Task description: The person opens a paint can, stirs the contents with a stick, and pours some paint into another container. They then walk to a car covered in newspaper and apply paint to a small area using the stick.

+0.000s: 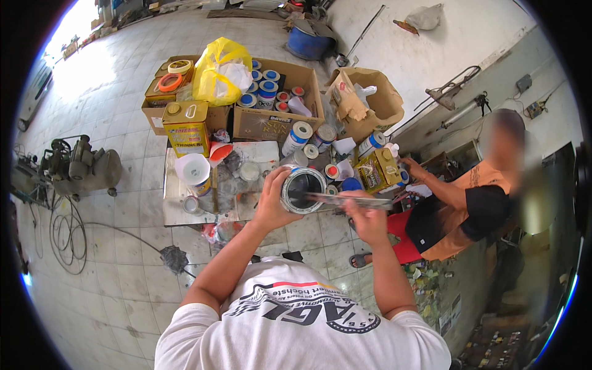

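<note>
My left hand (pixel 272 201) grips an open round paint tin (pixel 302 190) from its left side, holding it tilted so the dark inside shows. My right hand (pixel 365 216) holds a flat metal stirring stick (pixel 336 198) that lies across the tin's rim and reaches into the opening. Both hands are above the near edge of a low white board (pixel 177 209) littered with small tins and cups.
A white funnel (pixel 192 168) and a yellow square can (pixel 185 127) stand on the left. Behind are cardboard boxes (pixel 271 117) of paint tins and a yellow bag (pixel 217 71). A seated person (pixel 468 209) in orange reaches toward another yellow can (pixel 377 170). A compressor (pixel 80 166) with a hose sits far left.
</note>
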The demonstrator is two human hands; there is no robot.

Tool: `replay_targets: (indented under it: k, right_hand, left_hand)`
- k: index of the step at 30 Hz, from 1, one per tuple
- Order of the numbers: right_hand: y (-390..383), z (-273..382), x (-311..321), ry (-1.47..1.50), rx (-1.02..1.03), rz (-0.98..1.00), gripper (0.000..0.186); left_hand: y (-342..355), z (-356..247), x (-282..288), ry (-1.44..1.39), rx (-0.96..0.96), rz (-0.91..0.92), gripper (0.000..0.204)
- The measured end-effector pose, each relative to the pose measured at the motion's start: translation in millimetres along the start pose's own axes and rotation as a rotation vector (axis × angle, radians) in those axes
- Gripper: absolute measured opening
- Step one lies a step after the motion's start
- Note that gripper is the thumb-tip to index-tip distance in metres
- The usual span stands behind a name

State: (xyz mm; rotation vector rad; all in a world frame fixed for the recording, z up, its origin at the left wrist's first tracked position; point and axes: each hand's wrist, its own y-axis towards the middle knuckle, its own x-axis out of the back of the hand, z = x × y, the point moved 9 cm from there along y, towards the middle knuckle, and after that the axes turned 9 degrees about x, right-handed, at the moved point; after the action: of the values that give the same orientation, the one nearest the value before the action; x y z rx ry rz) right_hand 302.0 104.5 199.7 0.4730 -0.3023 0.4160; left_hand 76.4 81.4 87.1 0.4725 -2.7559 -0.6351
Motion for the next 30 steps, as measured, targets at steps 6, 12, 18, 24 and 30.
replay_targets:
  k: [6,12,18,24,30]
  right_hand:
    - [26,31,-70,-0.636,0.396,0.386,0.03]
    - [33,15,-79,-0.393,0.373,0.444,0.03]
    - [39,30,-76,-0.482,0.57,0.208,0.019]
    - [45,24,-74,-0.627,0.47,0.327,0.019]
    - [36,15,-87,-0.613,0.314,0.59,0.022]
  left_hand:
    - [-9,-4,5,0.121,-0.035,0.029,0.119]
    - [-4,1,15,0.151,0.088,0.046,0.117]
    - [-8,-2,6,0.214,0.15,0.093,0.117]
    - [-15,0,16,0.21,0.144,0.113,0.116]
    - [-16,6,30,0.241,0.134,0.052,0.115]
